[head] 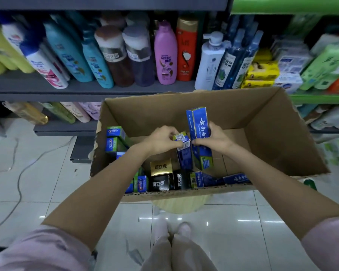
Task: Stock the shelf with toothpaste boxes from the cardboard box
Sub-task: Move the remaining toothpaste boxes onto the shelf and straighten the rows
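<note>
1. Open brown cardboard box (272, 137) sits low in front of the grey metal shelf (37, 83), on what looks like a pale round stool (177, 206); both forearms reach down into it
2. Right hand (213, 138) grips a long blue toothpaste box with white script (199, 124), held upright by its lower part, fingers curled round the narrow faces, top end standing free above the hand
3. Left hand (161, 138) pinches the top end of a second blue toothpaste box with a barcode label (183, 151); this one stands on end among the stock, touching the box in the right hand
4. More stock inside the cardboard box: blue-and-green cartons (114, 138) stacked against the left wall, a gold carton (161, 166) and black cartons (160, 183) along the near wall, further blue cartons (236, 178) lying flat at the near right
5. Handling, judged: thin card cartons, light, stiff along their length but easily dented on the broad faces; printed finish looks glossy, so probably a little slick
6. Best hold is likely across the narrow sides near mid-length, or by the end flaps as the left hand does; squeezing the broad faces risks creasing
7. End-pinching suits lifting a box clear of its neighbours; a fuller grip seems wiser for the carry
8. Grey metal shelf directly ahead carries shampoo bottles (165, 53); no free toothpaste slot is visible, so the destination cannot be told
</note>
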Demonstrator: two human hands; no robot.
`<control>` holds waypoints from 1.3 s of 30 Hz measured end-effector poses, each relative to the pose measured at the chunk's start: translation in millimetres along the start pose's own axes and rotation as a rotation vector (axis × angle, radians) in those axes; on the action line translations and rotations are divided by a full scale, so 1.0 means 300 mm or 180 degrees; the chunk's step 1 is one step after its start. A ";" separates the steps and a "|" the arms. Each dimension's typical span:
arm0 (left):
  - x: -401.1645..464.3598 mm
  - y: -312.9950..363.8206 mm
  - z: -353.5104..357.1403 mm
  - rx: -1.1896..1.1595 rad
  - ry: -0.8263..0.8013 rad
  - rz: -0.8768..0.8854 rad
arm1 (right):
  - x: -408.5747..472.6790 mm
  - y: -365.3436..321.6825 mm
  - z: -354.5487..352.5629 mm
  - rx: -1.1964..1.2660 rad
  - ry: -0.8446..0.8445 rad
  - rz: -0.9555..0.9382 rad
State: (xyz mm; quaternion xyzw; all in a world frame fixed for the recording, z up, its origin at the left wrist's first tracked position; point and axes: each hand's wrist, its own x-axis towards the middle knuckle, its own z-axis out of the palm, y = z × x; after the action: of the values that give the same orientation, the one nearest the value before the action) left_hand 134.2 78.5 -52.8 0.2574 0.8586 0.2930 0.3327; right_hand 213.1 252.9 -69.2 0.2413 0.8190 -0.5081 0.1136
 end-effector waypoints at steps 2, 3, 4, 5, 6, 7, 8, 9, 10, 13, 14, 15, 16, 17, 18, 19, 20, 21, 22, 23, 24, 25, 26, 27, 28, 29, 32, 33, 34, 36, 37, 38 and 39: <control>-0.015 0.008 -0.031 -0.0654 0.0377 0.0146 | -0.034 -0.034 -0.015 0.0141 0.0122 -0.0109; -0.024 0.022 -0.055 -0.1039 0.0585 0.0227 | -0.047 -0.056 -0.022 0.0218 0.0177 -0.0171; -0.037 0.045 -0.082 -0.1424 0.0792 0.0282 | -0.059 -0.082 -0.029 0.0325 0.0199 -0.0230; -0.048 0.068 -0.111 -0.1769 0.0974 0.0315 | -0.073 -0.116 -0.035 0.0440 0.0180 -0.0293; -0.063 0.095 -0.144 -0.2102 0.1103 0.0336 | -0.085 -0.157 -0.040 0.0541 0.0136 -0.0369; -0.076 0.118 -0.171 -0.2356 0.1193 0.0347 | -0.099 -0.199 -0.039 0.0646 0.0093 -0.0445; -0.094 0.141 -0.207 -0.2496 0.1287 0.0381 | -0.109 -0.251 -0.036 0.0761 0.0065 -0.0535; -0.101 0.155 -0.236 -0.2544 0.1399 0.0405 | -0.115 -0.296 -0.033 0.0926 0.0039 -0.0563; -0.109 0.169 -0.265 -0.2586 0.1559 0.0397 | -0.116 -0.338 -0.029 0.1096 0.0008 -0.0570; -0.167 0.185 -0.380 -0.2828 0.1921 0.0393 | -0.122 -0.490 0.001 0.1322 -0.0011 -0.0748; -0.186 0.176 -0.421 -0.3002 0.1805 0.0405 | -0.122 -0.541 0.015 0.1363 -0.0003 -0.0833; -0.205 0.166 -0.458 -0.3162 0.1514 0.0446 | -0.123 -0.591 0.029 0.1400 0.0026 -0.0914; -0.223 0.145 -0.494 -0.3298 0.1082 0.0543 | -0.118 -0.637 0.045 0.1418 0.0070 -0.0988; -0.240 0.115 -0.534 -0.3335 0.0687 0.0652 | -0.114 -0.688 0.068 0.1485 0.0123 -0.1048; -0.257 0.079 -0.575 -0.3366 0.0413 0.0718 | -0.105 -0.738 0.095 0.1553 0.0148 -0.1108; -0.278 0.047 -0.614 -0.3300 0.0284 0.0719 | -0.096 -0.787 0.124 0.1638 0.0144 -0.1160; -0.285 0.007 -0.659 -0.3220 0.0254 0.0706 | -0.085 -0.838 0.156 0.1636 0.0135 -0.1228; -0.298 -0.026 -0.710 -0.3096 0.0365 0.0662 | -0.077 -0.895 0.194 0.1568 0.0145 -0.1276; -0.305 -0.059 -0.760 -0.3005 0.0593 0.0633 | -0.068 -0.951 0.232 0.1426 0.0188 -0.1316; -0.314 -0.090 -0.810 -0.2892 0.0951 0.0635 | -0.063 -1.007 0.268 0.1252 0.0261 -0.1358; -0.313 -0.129 -0.872 -0.2752 0.1327 0.0715 | -0.057 -1.071 0.305 0.0986 0.0406 -0.1424; -0.324 -0.155 -0.931 -0.2561 0.1718 0.0818 | -0.052 -1.130 0.336 0.0656 0.0620 -0.1479; -0.335 -0.186 -0.993 -0.2290 0.2043 0.0905 | -0.046 -1.189 0.364 0.0296 0.0868 -0.1524; -0.356 -0.206 -1.050 -0.1994 0.2291 0.0963 | -0.031 -1.239 0.385 0.0053 0.1027 -0.1524; -0.378 -0.224 -1.105 -0.1735 0.2474 0.1005 | -0.019 -1.283 0.405 0.0011 0.1052 -0.1537; -0.406 -0.239 -1.161 -0.1568 0.2558 0.1021 | 0.005 -1.329 0.425 0.0066 0.1027 -0.1527; -0.447 -0.287 -1.331 -0.1180 0.2456 0.0859 | 0.083 -1.466 0.472 0.0324 0.0880 -0.1453; -0.454 -0.299 -1.374 -0.1101 0.2307 0.0760 | 0.104 -1.506 0.486 0.0387 0.0801 -0.1395; -0.464 -0.315 -1.420 -0.1002 0.2199 0.0704 | 0.120 -1.551 0.502 0.0431 0.0750 -0.1395; -0.471 -0.325 -1.470 -0.0663 0.2174 0.0673 | 0.159 -1.593 0.507 0.0552 0.0652 -0.1509; -0.469 -0.339 -1.501 -0.0500 0.2296 0.0717 | 0.185 -1.610 0.512 0.0672 0.0551 -0.1575; -0.467 -0.350 -1.526 -0.0354 0.2476 0.0800 | 0.196 -1.622 0.516 0.0808 0.0452 -0.1605; -0.458 -0.362 -1.551 -0.0188 0.2686 0.0880 | 0.213 -1.632 0.517 0.0856 0.0403 -0.1602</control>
State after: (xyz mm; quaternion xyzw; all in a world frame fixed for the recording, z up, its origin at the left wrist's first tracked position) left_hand -140.1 -239.1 214.1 0.2180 0.8680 0.4385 -0.0820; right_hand -101.0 -46.5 212.6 0.0747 0.7839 -0.6082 -0.1004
